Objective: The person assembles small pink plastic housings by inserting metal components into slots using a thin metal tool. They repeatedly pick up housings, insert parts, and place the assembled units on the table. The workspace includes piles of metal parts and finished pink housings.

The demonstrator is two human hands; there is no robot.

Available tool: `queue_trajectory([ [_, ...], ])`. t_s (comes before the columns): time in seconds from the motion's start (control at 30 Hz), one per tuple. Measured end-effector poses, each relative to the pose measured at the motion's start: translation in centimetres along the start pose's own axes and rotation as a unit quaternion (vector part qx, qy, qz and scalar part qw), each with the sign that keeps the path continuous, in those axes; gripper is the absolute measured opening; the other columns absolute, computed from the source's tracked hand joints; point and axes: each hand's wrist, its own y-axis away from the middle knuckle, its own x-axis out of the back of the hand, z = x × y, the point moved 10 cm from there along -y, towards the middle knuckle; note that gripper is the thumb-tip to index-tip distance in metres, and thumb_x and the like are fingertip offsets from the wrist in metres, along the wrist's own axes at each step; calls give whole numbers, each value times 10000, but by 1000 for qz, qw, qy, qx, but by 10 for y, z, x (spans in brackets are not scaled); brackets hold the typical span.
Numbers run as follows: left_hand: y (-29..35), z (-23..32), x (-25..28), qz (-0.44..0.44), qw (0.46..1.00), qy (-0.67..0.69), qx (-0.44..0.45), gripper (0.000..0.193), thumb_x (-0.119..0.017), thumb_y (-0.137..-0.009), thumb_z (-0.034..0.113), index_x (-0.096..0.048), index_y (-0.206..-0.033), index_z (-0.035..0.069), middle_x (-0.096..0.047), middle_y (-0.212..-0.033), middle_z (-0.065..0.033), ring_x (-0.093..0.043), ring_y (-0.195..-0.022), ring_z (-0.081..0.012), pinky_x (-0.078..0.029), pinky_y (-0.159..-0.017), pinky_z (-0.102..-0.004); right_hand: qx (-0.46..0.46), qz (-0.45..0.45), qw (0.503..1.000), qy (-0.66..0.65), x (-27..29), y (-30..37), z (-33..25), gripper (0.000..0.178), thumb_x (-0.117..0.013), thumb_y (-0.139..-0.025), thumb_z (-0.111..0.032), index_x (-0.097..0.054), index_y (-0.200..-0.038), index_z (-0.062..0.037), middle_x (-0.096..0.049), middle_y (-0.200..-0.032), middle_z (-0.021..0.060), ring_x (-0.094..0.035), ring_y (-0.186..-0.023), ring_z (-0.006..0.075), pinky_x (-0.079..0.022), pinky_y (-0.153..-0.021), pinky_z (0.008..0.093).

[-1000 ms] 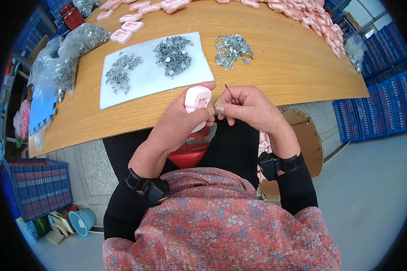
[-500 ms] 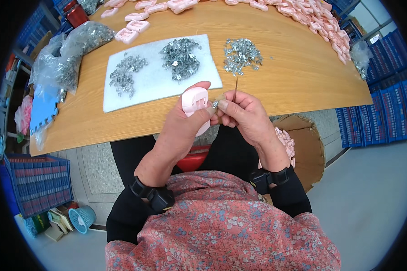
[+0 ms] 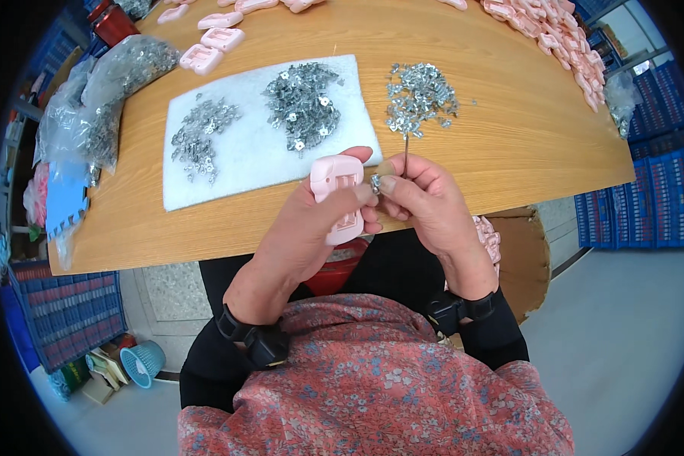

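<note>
My left hand [image 3: 289,220] is closed around a pink plastic casing [image 3: 327,171] with rounded ends and slotted recesses, tilted upright above the table's front edge. Beside the casing, a small shiny metal piece [image 3: 375,182] sits between the fingertips of both hands. My right hand [image 3: 437,209] pinches that piece with thumb and forefinger. From the same hand a thin metal rod-like tool [image 3: 406,156] sticks up; its lower part is hidden in the fingers. Beyond the hands, small metal pieces lie in a loose pile [image 3: 422,95] on the wood.
A white foam sheet [image 3: 243,182] carries two more piles of metal pieces. Plastic bags of metal parts [image 3: 102,114] stand at left. Pink casings [image 3: 539,30] are heaped far right, with several more [image 3: 222,38] far left. A cardboard box [image 3: 526,262] stands below the table at right.
Both hands have shifted slightly right, and the casing has turned so its slotted recesses show more. The metal piece stays between the fingertips. The whole view has shifted a little.
</note>
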Motion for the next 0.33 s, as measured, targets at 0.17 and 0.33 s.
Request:
queue_trajectory([
  [0.17,-9,-2,-2,-65,991,113,25,654,-332,-1017,531,-451,-1400,14,-601,-910,-106,-608,-736,-200,-547,-656,-371,69,36,994,83,1,-1,-30,114,-595,-952,-74,-609,-1033,3,-613,-890,-10,-541,-787,34,-458,-736,205],
  [0.33,-11,-2,-3,-69,983,164,50,727,-236,-1022,583,-477,-1373,-7,-645,-848,-80,-646,-707,-192,-583,-635,-358,130,10,981,146,-11,-3,-51,137,-607,-954,-93,-606,-1050,5,-649,-979,18,-576,-869,47,-480,-782,234],
])
